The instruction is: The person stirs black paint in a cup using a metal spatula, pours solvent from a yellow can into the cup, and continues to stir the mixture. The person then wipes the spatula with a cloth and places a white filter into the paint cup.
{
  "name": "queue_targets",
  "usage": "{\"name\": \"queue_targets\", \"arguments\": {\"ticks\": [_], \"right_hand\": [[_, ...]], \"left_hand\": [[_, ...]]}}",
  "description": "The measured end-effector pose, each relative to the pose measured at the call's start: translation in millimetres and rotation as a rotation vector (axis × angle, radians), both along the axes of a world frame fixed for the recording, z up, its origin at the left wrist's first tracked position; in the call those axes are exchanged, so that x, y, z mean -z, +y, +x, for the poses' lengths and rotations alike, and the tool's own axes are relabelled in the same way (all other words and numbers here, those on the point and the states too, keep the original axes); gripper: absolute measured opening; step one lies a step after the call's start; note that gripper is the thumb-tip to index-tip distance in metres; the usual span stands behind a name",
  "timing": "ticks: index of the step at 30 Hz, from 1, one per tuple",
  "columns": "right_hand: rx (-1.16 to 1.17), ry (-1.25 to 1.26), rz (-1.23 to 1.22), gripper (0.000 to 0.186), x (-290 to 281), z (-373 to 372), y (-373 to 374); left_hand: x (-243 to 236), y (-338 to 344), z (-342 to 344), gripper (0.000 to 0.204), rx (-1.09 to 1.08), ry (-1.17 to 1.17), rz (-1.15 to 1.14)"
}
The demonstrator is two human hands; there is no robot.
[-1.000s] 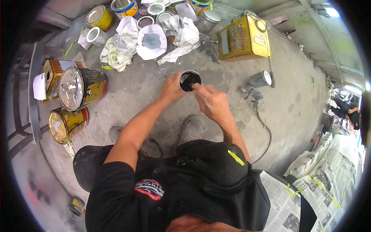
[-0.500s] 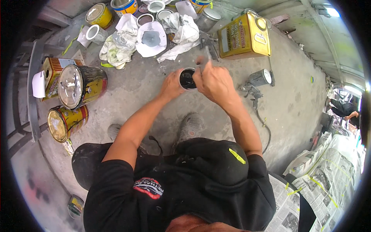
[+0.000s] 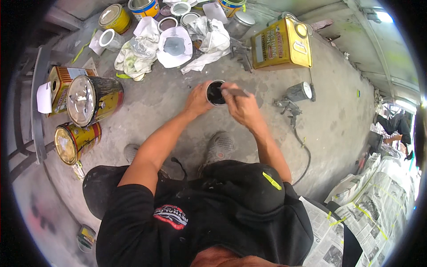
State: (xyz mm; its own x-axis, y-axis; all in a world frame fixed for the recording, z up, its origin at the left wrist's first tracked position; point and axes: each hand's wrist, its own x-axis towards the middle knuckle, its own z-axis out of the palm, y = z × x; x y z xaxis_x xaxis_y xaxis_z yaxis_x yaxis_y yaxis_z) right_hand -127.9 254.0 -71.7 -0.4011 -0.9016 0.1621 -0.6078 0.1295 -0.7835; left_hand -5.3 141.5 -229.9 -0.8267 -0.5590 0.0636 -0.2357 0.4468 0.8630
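My left hand (image 3: 198, 101) is wrapped round a small cup (image 3: 217, 105) of black paint (image 3: 215, 92), steadying it above the concrete floor between my feet. In my right hand (image 3: 244, 108) is a flat stirring stick (image 3: 239, 92), gripped close to the cup's right rim. Its lower end is hidden by my fingers, so I cannot tell how deep it sits in the paint. Right of my hands a spray gun (image 3: 289, 106) with a grey cup (image 3: 299, 92) lies on the floor, its hose attached.
Paint cans (image 3: 81, 100) stand at left. Along the back are stained rags (image 3: 140, 55), a white paper strainer (image 3: 174, 46), several tubs, another spray gun (image 3: 241, 57) and a yellow thinner tin (image 3: 282, 44). Newspaper-masked panels (image 3: 373, 213) fill the lower right. Another person (image 3: 395, 127) is at far right.
My right hand has come lower and closer to me, and the stick has swung from upright to leaning right. My left hand keeps the cup nearly in place.
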Motion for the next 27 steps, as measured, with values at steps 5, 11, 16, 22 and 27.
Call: {"name": "queue_targets", "arguments": {"ticks": [5,11,16,22,27], "right_hand": [[-0.101,0.16,0.112,0.015,-15.7,10.3,11.7],[0.03,0.098,0.083,0.016,-9.2,3.7,7.0],[0.072,0.139,0.237,0.016,-8.8,3.2,16.7],[0.102,0.013,0.138,0.02,-5.9,7.8,12.6],[0.131,0.021,0.246,0.02,-3.7,2.5,16.2]], "left_hand": [[-5.5,1.1,2.8,0.074,-0.001,-0.012,-0.044],[-31.0,1.7,2.1,0.069,-0.011,-0.079,0.065],[-16.8,-0.3,4.9,0.079,-0.021,-0.054,-0.016],[-15.7,0.7,4.5,0.081,0.014,-0.049,-0.008],[-7.1,2.3,7.6,0.087,-0.015,-0.107,-0.022]]}}
